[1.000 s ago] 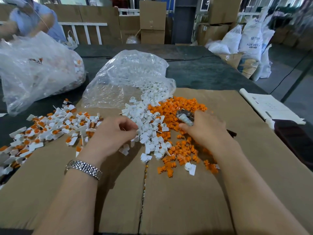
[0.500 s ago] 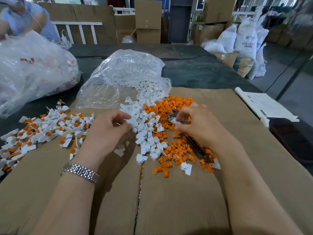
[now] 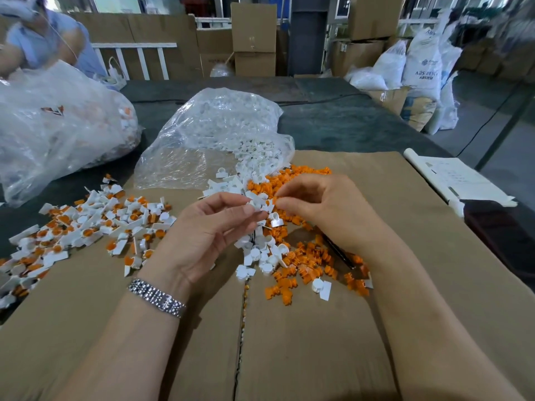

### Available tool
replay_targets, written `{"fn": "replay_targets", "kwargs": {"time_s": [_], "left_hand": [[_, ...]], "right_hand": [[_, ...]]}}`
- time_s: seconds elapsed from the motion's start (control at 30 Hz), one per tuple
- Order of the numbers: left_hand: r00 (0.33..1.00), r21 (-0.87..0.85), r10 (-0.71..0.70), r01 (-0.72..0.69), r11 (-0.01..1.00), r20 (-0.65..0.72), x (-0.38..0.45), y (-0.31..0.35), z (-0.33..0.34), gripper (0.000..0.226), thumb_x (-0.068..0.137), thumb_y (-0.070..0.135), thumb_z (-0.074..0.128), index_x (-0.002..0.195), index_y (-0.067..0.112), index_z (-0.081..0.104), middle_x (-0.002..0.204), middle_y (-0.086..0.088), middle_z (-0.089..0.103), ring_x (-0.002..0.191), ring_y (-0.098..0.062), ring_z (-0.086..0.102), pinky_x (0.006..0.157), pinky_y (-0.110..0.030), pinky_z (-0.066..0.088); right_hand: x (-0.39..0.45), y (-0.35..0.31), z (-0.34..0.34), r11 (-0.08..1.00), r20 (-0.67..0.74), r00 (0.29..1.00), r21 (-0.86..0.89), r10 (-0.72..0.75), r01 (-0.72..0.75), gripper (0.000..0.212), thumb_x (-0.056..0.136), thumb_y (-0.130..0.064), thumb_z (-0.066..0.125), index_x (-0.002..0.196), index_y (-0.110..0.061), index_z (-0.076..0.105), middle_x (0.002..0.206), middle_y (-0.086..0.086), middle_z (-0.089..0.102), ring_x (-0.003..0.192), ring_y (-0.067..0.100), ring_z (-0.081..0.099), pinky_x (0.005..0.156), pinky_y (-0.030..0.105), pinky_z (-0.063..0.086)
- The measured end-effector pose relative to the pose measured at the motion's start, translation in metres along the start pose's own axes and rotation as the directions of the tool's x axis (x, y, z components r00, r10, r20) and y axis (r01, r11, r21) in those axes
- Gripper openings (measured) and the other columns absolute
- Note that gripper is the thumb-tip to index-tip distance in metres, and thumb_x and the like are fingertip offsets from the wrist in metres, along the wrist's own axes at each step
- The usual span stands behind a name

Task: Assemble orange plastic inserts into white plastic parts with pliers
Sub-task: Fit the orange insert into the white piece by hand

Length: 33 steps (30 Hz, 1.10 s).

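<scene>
My left hand (image 3: 208, 230) pinches a small white part (image 3: 256, 204) between thumb and fingertips, above the loose white parts (image 3: 260, 250). My right hand (image 3: 327, 209) is curled, its thumb and fingertips right beside that part. A dark pliers handle (image 3: 340, 253) sticks out from under its heel; the jaws are hidden. Orange inserts (image 3: 304, 264) lie scattered under and around both hands. Finished white parts with orange inserts (image 3: 86, 224) are heaped at the left.
Brown cardboard (image 3: 289, 342) covers the table. A clear bag of white parts (image 3: 220, 134) lies behind the piles, a larger bag (image 3: 58, 125) at far left. Papers (image 3: 457, 180) and a dark object (image 3: 498, 233) sit at right. Another person (image 3: 43, 41) works at back left.
My left hand lifted a white part off the pile and turned palm up. My right hand came in to meet it, and the pliers jaws went out of sight.
</scene>
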<state>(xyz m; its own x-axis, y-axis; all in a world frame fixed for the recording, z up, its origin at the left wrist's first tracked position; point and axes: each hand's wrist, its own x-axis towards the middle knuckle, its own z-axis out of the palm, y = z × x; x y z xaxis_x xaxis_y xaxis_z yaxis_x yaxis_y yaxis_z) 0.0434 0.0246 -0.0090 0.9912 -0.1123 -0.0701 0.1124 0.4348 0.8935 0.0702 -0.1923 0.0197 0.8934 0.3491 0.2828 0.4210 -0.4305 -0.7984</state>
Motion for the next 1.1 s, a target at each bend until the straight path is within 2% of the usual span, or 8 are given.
{"fn": "replay_targets", "kwargs": {"time_s": [0.17, 0.33, 0.53, 0.6, 0.7, 0.8, 0.97, 1.1], "left_hand": [[0.998, 0.067, 0.058, -0.059, 0.996, 0.013, -0.002, 0.0, 0.002, 0.022, 0.07, 0.003, 0.083, 0.088, 0.014, 0.08, 0.098, -0.015, 0.076, 0.101, -0.032, 0.075, 0.07, -0.021, 0.059], [0.996, 0.063, 0.088, -0.087, 0.994, -0.002, -0.004, 0.0, 0.007, 0.015, 0.07, -0.002, 0.079, 0.083, 0.007, 0.078, 0.097, -0.02, 0.076, 0.098, -0.034, 0.076, 0.075, -0.023, 0.06], [0.995, 0.004, 0.102, -0.102, 0.995, -0.01, -0.004, 0.001, 0.009, 0.012, 0.072, -0.003, 0.076, 0.084, 0.0, 0.077, 0.097, -0.021, 0.077, 0.099, -0.037, 0.075, 0.08, -0.026, 0.06], [0.992, 0.004, 0.122, -0.122, 0.992, -0.023, -0.003, 0.0, 0.009, 0.017, 0.073, -0.006, 0.074, 0.09, -0.004, 0.074, 0.101, -0.023, 0.076, 0.1, -0.036, 0.075, 0.083, -0.028, 0.06], [0.984, 0.02, 0.18, -0.179, 0.984, -0.017, -0.002, -0.002, 0.009, 0.02, 0.072, -0.006, 0.075, 0.089, 0.006, 0.078, 0.097, -0.015, 0.076, 0.1, -0.033, 0.075, 0.086, -0.03, 0.06], [0.98, 0.054, 0.201, -0.201, 0.978, 0.013, -0.002, -0.003, 0.007, 0.031, 0.072, -0.001, 0.077, 0.101, 0.01, 0.08, 0.103, -0.011, 0.076, 0.101, -0.028, 0.074, 0.089, -0.03, 0.059], [0.972, 0.368, 0.233, -0.208, 0.906, -0.023, -0.006, -0.002, 0.007, 0.025, 0.074, 0.015, 0.084, 0.098, 0.02, 0.082, 0.102, -0.007, 0.08, 0.1, -0.021, 0.076, 0.087, -0.023, 0.059], [0.944, 0.477, 0.327, -0.268, 0.837, -0.043, -0.007, -0.005, 0.008, 0.021, 0.077, 0.02, 0.084, 0.095, 0.028, 0.081, 0.096, 0.001, 0.08, 0.092, -0.014, 0.077, 0.078, -0.015, 0.056]], "right_hand": [[0.0, -0.005, 0.009, 0.984, -0.085, 0.991, 0.136, -0.1, 0.111, 0.011, 0.089, -0.021, 0.076, 0.097, -0.015, 0.08, 0.085, -0.008, 0.076, 0.079, 0.008, 0.071, 0.074, 0.016, 0.053], [0.001, -0.004, 0.018, 0.992, -0.085, 0.99, 0.046, -0.116, 0.12, 0.013, 0.091, -0.021, 0.074, 0.101, -0.016, 0.079, 0.092, -0.01, 0.075, 0.09, 0.005, 0.07, 0.084, 0.023, 0.057], [-0.001, -0.004, 0.019, 0.982, -0.107, 0.978, -0.078, -0.181, 0.173, 0.016, 0.095, -0.017, 0.07, 0.108, -0.017, 0.078, 0.099, -0.009, 0.074, 0.093, 0.002, 0.067, 0.084, 0.015, 0.053], [-0.001, -0.005, 0.021, 0.967, -0.116, 0.967, -0.142, -0.228, 0.211, 0.014, 0.094, -0.016, 0.07, 0.107, -0.014, 0.077, 0.098, -0.006, 0.074, 0.09, 0.006, 0.067, 0.082, 0.021, 0.054], [0.0, -0.007, 0.025, 0.951, -0.146, 0.955, -0.217, -0.257, 0.223, 0.013, 0.094, -0.019, 0.07, 0.104, -0.014, 0.077, 0.098, -0.004, 0.072, 0.088, 0.009, 0.065, 0.082, 0.032, 0.054], [0.0, -0.008, 0.026, 0.949, -0.154, 0.956, -0.235, -0.251, 0.211, 0.011, 0.094, -0.021, 0.071, 0.102, -0.017, 0.078, 0.099, -0.003, 0.068, 0.09, 0.011, 0.063, 0.082, 0.036, 0.054], [-0.001, -0.009, 0.025, 0.955, -0.124, 0.968, -0.232, -0.217, 0.184, 0.01, 0.093, -0.019, 0.073, 0.101, -0.018, 0.078, 0.095, -0.004, 0.069, 0.086, 0.01, 0.063, 0.081, 0.031, 0.054], [-0.002, -0.012, 0.029, 0.999, -0.137, 0.99, -0.001, -0.044, 0.044, 0.008, 0.092, -0.018, 0.073, 0.099, -0.019, 0.075, 0.087, -0.007, 0.07, 0.078, 0.006, 0.066, 0.073, 0.02, 0.055]]}}
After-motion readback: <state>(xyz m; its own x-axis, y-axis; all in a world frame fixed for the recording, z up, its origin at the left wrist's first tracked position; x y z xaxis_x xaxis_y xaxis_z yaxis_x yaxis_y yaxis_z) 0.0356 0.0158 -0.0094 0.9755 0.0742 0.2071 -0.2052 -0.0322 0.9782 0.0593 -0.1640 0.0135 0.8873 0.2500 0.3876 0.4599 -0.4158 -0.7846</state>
